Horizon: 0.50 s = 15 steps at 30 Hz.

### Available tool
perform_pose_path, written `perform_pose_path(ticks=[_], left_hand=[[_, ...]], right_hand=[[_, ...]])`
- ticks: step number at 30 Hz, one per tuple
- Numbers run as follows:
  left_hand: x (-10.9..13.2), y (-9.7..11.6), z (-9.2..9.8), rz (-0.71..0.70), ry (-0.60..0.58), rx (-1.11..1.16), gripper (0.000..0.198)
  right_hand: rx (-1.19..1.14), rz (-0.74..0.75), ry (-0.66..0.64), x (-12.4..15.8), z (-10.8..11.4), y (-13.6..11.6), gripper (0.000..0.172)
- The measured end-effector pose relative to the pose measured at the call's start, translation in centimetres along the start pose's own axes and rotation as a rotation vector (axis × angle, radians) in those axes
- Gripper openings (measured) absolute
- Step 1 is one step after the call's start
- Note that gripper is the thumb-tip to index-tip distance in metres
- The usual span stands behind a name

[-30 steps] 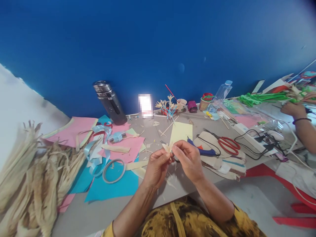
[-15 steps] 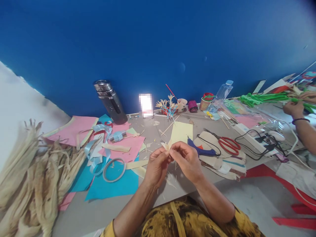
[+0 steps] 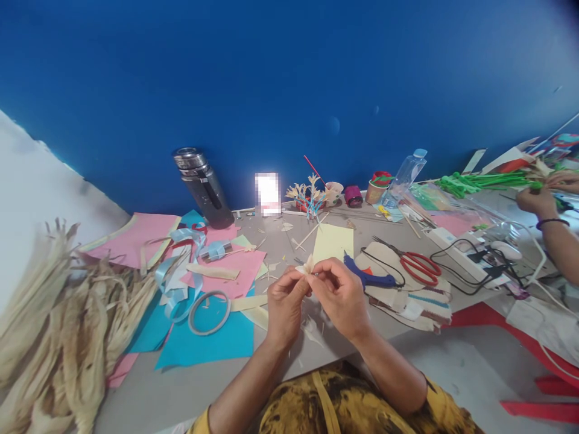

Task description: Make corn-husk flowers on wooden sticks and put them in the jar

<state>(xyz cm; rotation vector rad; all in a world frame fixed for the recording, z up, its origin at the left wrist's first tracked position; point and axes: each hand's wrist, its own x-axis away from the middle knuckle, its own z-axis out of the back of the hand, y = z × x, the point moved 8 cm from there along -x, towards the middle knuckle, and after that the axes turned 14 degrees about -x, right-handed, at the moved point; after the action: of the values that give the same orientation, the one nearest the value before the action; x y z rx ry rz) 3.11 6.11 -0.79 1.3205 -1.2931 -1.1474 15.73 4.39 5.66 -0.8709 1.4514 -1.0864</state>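
A small pale corn-husk flower [image 3: 308,265] is pinched between the fingertips of both hands, over the front middle of the table. My left hand [image 3: 287,301] grips it from the left, fingers curled in. My right hand [image 3: 339,295] closes on its lower part, thumb and forefinger together; the fingers hide the base. Just beyond lies a yellow paper sheet [image 3: 333,242]. A blue glue gun [image 3: 373,277] rests right of my right hand. Several finished husk flowers [image 3: 310,196] with blue-wrapped stems stand near the wall.
Dried corn husks [image 3: 67,337] are heaped at the left. A tape roll [image 3: 208,312] lies on blue paper [image 3: 226,349]. Red-handled scissors [image 3: 420,268] sit on a cloth [image 3: 407,301], beside a power strip [image 3: 465,256]. A co-worker's hand [image 3: 538,202] holds green stems at far right.
The flower has turned slightly in my fingertips, a petal now pointing left. Both hands shift a little and stay together. The co-worker's hands have moved slightly.
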Motion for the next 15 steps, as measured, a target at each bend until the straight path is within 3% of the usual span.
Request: perform_pose_path(ticks=[7,15], left_hand=[[0.08,0.38,-0.24,0.016,-0.040,0.045,0.015],[-0.04,0.15,-0.42,0.056,-0.066,0.144,0.010]], right_hand=[[0.070,0.065,0.007,0.19,0.02,-0.44,0.005],[-0.064,-0.043,-0.094,-0.14,-0.11,0.03,0.008]])
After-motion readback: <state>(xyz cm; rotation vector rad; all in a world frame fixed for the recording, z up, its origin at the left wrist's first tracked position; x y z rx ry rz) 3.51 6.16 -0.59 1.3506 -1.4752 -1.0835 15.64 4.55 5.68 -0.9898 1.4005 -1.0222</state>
